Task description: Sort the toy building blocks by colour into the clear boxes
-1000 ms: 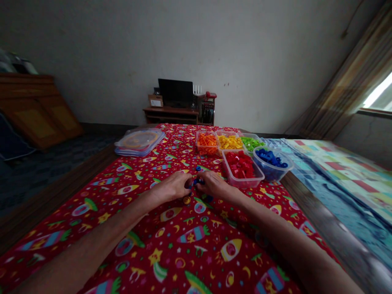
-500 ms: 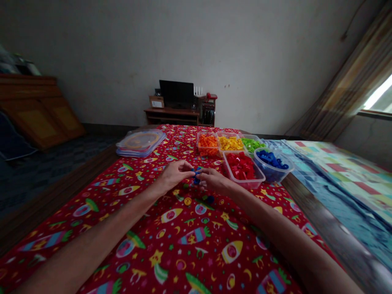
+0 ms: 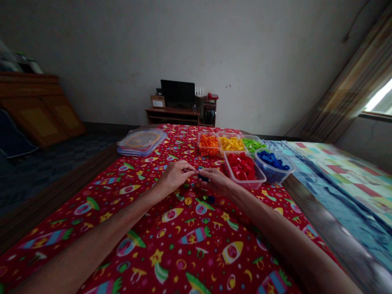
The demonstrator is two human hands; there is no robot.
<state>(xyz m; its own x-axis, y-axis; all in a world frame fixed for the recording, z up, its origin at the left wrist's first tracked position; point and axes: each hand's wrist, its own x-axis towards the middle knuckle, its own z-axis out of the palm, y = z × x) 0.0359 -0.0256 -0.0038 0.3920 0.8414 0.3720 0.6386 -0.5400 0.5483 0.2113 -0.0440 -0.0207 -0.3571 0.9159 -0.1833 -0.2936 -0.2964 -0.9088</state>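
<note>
Centrally, over a red, rocket-printed cloth (image 3: 196, 253), a small, dark blue plastic piece (image 3: 203, 177) sits between two bare hands. Fingers cover much of it, so its full outline cannot be told. The right hand (image 3: 217, 181) curls its fingers around it; the left hand (image 3: 176, 175) pinches its left end. Nearby lies a round, yellow piece (image 3: 188, 201).

Two hands at the centre of the frame: one left hand (image 3: 175, 176) and one right hand (image 3: 217, 181), with at least one blue piece (image 3: 203, 177). Just below them, one yellow ring-like piece (image 3: 188, 201) and one dark blue piece (image 3: 211, 199). Right of centre, five tubs: one orange tub (image 3: 209, 152), one yellow tub (image 3: 228, 134), one green tub (image 3: 248, 137), one red tub (image 3: 249, 185), one blue tub (image 3: 273, 175); contents too heaped to count. Left of centre, one stack of lids (image 3: 141, 143).
</note>
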